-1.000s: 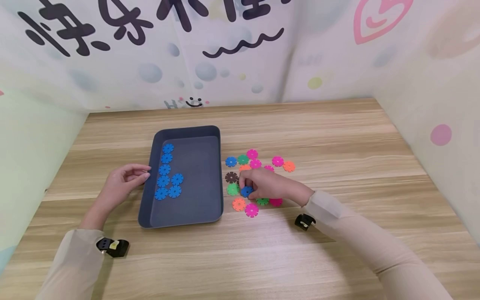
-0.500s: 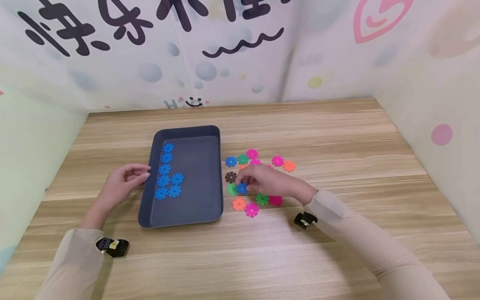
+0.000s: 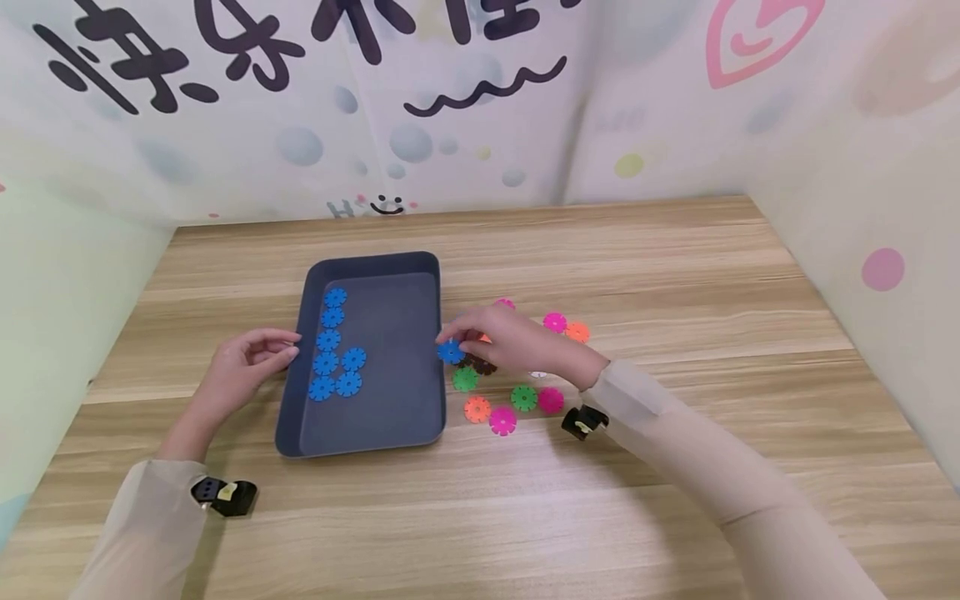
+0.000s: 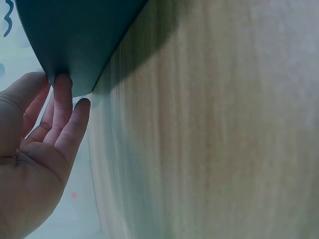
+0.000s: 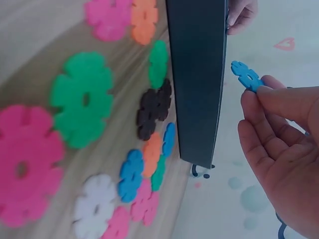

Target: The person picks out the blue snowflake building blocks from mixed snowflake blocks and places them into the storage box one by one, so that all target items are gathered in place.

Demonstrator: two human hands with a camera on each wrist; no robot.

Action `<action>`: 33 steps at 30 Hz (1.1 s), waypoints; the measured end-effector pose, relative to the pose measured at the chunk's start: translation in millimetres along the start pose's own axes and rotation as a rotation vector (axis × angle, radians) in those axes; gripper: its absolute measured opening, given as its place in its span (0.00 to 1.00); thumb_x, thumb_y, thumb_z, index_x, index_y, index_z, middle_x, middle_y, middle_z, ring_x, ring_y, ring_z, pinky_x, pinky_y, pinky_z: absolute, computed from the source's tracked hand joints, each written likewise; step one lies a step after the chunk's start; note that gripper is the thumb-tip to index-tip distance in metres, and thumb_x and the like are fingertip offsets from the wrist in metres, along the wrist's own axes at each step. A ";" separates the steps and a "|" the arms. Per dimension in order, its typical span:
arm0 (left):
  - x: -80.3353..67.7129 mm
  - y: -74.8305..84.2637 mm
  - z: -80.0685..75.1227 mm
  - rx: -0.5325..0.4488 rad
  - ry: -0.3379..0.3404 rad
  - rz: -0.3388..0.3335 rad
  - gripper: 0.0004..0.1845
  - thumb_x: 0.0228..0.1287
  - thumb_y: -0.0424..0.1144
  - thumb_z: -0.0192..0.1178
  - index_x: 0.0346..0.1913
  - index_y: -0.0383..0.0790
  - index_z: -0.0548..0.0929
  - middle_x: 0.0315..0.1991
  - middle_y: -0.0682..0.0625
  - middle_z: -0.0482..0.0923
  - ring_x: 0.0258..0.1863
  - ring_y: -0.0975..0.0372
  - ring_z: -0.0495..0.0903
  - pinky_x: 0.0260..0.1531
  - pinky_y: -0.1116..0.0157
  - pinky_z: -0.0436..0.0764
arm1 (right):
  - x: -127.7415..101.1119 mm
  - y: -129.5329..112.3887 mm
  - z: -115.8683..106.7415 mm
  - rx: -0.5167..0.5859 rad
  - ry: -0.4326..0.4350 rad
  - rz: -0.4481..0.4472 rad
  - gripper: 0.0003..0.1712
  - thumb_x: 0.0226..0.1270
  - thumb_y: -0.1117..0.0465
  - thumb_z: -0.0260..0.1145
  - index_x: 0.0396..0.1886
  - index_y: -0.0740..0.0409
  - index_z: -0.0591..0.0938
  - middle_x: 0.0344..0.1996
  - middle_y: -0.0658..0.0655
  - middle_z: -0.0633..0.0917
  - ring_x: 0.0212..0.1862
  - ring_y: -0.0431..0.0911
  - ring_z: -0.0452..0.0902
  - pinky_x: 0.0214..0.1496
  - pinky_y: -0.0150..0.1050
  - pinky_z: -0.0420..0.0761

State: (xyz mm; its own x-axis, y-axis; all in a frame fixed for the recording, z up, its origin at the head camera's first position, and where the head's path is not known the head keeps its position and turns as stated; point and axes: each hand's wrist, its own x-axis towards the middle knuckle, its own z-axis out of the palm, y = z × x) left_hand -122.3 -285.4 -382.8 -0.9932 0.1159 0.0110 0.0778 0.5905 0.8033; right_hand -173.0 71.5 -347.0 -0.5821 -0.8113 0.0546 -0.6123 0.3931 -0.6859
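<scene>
Blue interlocking plastic discs, such as one disc (image 3: 327,339) at the left side, lie in a column and a short pair inside the dark grey tray (image 3: 397,400). My left hand (image 3: 251,360) holds the tray's left rim, with thumb and fingertips against it; in the left wrist view, fingers (image 4: 62,99) touch the outer wall. Between thumb and fingertips, my right hand (image 3: 510,340) pinches another blue disc (image 5: 246,75), raised by the tray's right rim. The right hand hides part of the loose discs under it.
Right of the tray lie loose discs in several colours, among them a green disc (image 3: 465,379), an orange disc (image 3: 477,409), a pink disc (image 3: 502,421) and a white disc (image 5: 94,206). A printed wall (image 3: 480,150) borders the wooden table's (image 3: 675,275) back edge.
My right hand has lifted the blue disc from among the loose discs and carried it left and away from me, up to the tray's right rim. The left hand and tray have stayed put.
</scene>
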 end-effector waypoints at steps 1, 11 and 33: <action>0.3 -0.2 0.0 0.002 0.001 0.000 0.17 0.65 0.39 0.56 0.51 0.29 0.76 0.36 0.49 0.78 0.30 0.71 0.78 0.30 0.74 0.78 | 3.2 -0.5 -0.3 0.001 -0.003 0.003 0.15 0.61 0.71 0.61 0.48 0.61 0.81 0.45 0.54 0.81 0.45 0.42 0.76 0.47 0.28 0.75; 0.8 -0.8 0.5 0.010 0.001 0.006 0.17 0.65 0.38 0.56 0.51 0.29 0.77 0.36 0.47 0.78 0.30 0.72 0.78 0.31 0.74 0.78 | 39.2 -4.3 -0.5 -0.002 -0.011 -0.024 0.15 0.63 0.70 0.60 0.49 0.61 0.81 0.41 0.53 0.80 0.38 0.41 0.73 0.39 0.27 0.75; 1.8 -1.6 0.3 0.015 -0.001 -0.001 0.17 0.66 0.39 0.55 0.52 0.29 0.76 0.36 0.48 0.78 0.30 0.72 0.78 0.31 0.75 0.78 | 125.5 -17.1 14.6 0.008 -0.027 0.032 0.14 0.64 0.72 0.57 0.46 0.59 0.83 0.42 0.54 0.83 0.34 0.42 0.72 0.37 0.27 0.72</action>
State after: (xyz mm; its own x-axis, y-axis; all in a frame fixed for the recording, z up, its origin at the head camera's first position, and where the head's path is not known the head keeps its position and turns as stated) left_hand -124.2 -285.9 -384.3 -0.9932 0.1163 0.0095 0.0782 0.6025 0.7943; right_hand -227.8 -43.4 -339.0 -0.5867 -0.8097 0.0130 -0.5893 0.4159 -0.6927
